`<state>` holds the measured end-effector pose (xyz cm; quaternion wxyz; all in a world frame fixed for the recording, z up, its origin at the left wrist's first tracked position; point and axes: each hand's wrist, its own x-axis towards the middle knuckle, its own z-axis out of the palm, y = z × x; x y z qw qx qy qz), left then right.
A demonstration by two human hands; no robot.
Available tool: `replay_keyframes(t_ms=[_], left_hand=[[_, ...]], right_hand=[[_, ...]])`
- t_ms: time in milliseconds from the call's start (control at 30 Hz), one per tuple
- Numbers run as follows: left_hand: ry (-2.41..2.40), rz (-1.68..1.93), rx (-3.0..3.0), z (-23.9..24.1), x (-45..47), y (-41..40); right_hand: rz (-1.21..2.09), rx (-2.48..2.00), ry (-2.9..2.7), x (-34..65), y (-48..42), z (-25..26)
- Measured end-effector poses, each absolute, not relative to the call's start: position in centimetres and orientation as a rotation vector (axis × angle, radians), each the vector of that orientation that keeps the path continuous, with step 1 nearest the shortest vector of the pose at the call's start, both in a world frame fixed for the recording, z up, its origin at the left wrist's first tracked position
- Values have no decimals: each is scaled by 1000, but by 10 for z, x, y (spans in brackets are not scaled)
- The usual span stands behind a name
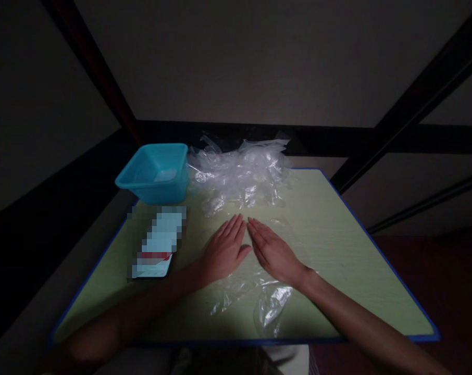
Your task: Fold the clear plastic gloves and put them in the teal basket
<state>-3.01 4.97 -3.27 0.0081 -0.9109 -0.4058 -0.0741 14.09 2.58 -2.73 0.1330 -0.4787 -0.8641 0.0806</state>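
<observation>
Clear plastic piece (274, 303) flat on table (361, 260), partly under both hands. Left hand (225, 251) and right hand (274, 252) palms down, fingers straight and together, gripping nothing, tips nearly meeting. Crumpled plastic pile (244, 169) just beyond, blue tub (163, 192) left of that, lit phone (161, 237) nearer.

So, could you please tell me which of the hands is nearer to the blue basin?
The left hand: it lies palm down, to the right of the blue basin and closer to the person. The right hand is beside it, farther right.
</observation>
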Motion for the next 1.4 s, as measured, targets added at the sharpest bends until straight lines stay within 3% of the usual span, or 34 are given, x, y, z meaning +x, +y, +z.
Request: replay_keyframes(t_ms=[300,667,967,1133,1267,1400], left_hand=[[-1387,-271,-2783,-35,-31,45],[-1394,-258,-2819,-30,-31,45],[-1386,-298,-2859,-18,-36,56],[-777,-513,-3047,3,-35,37],[-40,-275,-3278,5,-26,10],[115,-60,-3483,-7,-22,-3]], right_hand=[[112,-1687,-2435,155,26,-33],[-18,-1676,-2389,199,24,-42],[84,-1691,-2385,207,26,-30],[169,-1563,-2324,202,24,-13],[358,-1357,-2424,179,15,-3],[470,-1229,-2513,154,2,-4]])
